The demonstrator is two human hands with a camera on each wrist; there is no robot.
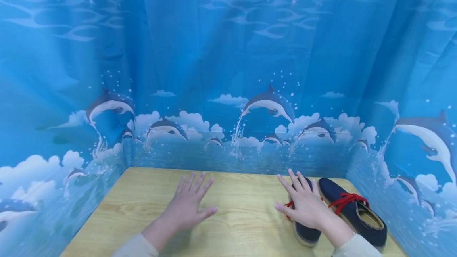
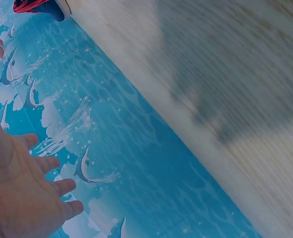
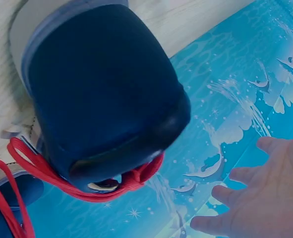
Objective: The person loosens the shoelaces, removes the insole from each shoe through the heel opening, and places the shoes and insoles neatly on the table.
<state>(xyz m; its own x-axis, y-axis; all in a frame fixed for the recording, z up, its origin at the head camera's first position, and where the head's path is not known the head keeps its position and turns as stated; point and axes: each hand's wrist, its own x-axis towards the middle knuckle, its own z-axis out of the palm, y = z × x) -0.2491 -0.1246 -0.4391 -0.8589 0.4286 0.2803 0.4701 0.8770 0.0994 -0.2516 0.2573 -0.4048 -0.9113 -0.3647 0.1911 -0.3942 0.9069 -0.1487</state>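
My left hand hovers over the left half of the wooden table, palm down, fingers straight and spread, holding nothing. My right hand is held palm down over one navy shoe, its fingers spread too. It covers much of that shoe, and the right wrist view shows the shoe's dark heel apart from the palm. Just to the right lies a second navy shoe, with red laces tied in a bow and a tan lining. Both shoes point toward the table's back edge.
The pale wooden tabletop lies beneath both hands. A blue curtain printed with dolphins, clouds and water surrounds it at the back and both sides. The shoes stand near the table's right edge.
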